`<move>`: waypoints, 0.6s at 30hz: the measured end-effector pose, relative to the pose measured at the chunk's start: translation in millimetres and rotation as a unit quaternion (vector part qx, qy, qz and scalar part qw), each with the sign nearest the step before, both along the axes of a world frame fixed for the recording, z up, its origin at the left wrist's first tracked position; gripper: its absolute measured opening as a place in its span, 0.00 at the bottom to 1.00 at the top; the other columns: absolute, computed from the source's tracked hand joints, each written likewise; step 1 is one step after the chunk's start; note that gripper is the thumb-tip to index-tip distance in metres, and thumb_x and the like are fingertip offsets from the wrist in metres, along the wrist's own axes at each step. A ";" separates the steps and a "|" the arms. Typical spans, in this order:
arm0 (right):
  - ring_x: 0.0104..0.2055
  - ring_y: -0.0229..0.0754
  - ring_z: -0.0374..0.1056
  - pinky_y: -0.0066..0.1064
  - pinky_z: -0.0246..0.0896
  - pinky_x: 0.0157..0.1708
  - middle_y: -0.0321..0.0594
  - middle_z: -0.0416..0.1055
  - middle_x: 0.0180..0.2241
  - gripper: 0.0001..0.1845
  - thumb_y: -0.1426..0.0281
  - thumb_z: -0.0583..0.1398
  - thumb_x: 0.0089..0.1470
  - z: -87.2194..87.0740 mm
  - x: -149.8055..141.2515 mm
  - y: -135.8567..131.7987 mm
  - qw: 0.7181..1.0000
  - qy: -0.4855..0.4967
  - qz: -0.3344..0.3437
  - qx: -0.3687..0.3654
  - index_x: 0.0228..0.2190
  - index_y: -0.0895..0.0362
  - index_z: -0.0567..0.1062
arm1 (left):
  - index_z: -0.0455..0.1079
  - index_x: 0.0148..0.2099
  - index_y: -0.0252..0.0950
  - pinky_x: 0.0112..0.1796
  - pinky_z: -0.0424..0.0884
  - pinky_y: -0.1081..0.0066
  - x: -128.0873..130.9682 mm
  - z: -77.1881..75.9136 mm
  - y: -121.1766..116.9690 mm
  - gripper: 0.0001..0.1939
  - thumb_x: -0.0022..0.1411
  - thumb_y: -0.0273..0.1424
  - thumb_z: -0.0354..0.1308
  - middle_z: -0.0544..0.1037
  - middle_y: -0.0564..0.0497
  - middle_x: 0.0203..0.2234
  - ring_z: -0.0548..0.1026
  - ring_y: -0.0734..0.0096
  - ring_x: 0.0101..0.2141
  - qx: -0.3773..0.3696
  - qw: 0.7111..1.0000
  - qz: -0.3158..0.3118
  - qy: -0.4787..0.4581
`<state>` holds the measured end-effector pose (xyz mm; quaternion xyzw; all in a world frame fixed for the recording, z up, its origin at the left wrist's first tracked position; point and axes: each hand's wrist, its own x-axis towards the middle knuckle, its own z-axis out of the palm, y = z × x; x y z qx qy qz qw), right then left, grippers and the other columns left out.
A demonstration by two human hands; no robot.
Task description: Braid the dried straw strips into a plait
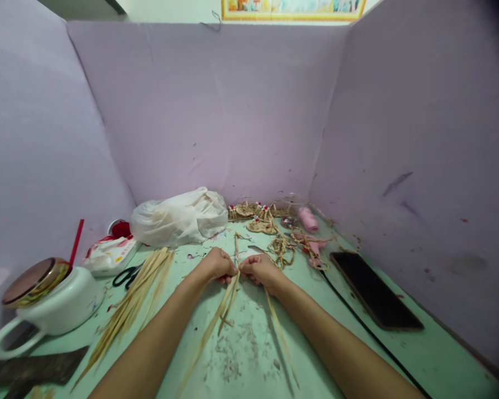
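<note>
My left hand (222,265) and my right hand (258,268) meet near the middle of the table, both closed in a pinch. Between them they grip a braid of straw strips (237,246), its finished end pointing away from me. Loose pale strips (211,332) trail toward me from under the left fingers, and another strip (279,327) hangs from beneath my right hand. Beyond the right hand lies a knife-like blade (255,249), partly hidden by the fingers. A bundle of straw strips (143,282) rests to the left of my left forearm.
Black-handled scissors (127,276), a tissue pack (110,254) and a white mug (62,305) stand left. A plastic bag (181,217) and woven straw pieces (261,219) lie at the back. Right are pink thread (307,219), a pink glue gun (314,249) with black cord, and a phone (374,288).
</note>
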<state>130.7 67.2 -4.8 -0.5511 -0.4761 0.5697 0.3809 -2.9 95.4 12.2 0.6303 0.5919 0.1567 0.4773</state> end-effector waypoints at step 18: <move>0.13 0.26 0.47 0.21 0.38 0.13 0.30 0.60 0.11 0.02 0.76 0.55 0.35 -11.7 0.2 5.9 0.997 -0.048 0.012 0.052 0.15 0.62 0.67 | 0.55 0.15 0.34 0.13 0.45 0.77 8.0 2.9 -0.4 0.09 0.38 0.27 0.53 0.54 0.57 0.05 0.52 0.81 0.10 -0.074 0.994 0.075 0.030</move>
